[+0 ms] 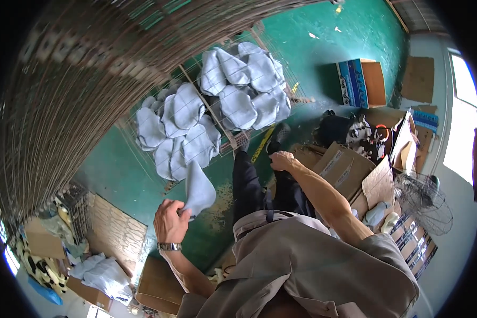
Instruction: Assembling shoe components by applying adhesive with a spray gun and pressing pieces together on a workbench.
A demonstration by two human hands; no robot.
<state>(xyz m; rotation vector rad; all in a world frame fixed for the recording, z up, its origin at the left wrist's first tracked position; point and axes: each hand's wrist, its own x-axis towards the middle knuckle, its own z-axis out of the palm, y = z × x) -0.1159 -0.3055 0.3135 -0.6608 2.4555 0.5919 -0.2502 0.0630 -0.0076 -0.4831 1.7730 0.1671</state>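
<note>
My left hand (170,218), with a metal watch on the wrist, is closed on the end of a soft-looking, light blue-grey rounded piece (200,190). That piece points up toward a wire mesh rack (193,87). Many similar blue-grey rounded pieces (237,107) lie overlapping on the mesh in two groups, split by a bar. My right hand (282,160) is closed beside my legs, right of the rack's near edge. Whether anything is in its fingers is hidden.
Stacked wire racks (63,106) rise at the left. A blue box (353,82) stands on the green floor (302,40). Brown cartons (344,167) and a wire-caged fan (423,199) are at the right. Another carton (161,283) and a white plastic bag (108,275) sit at lower left.
</note>
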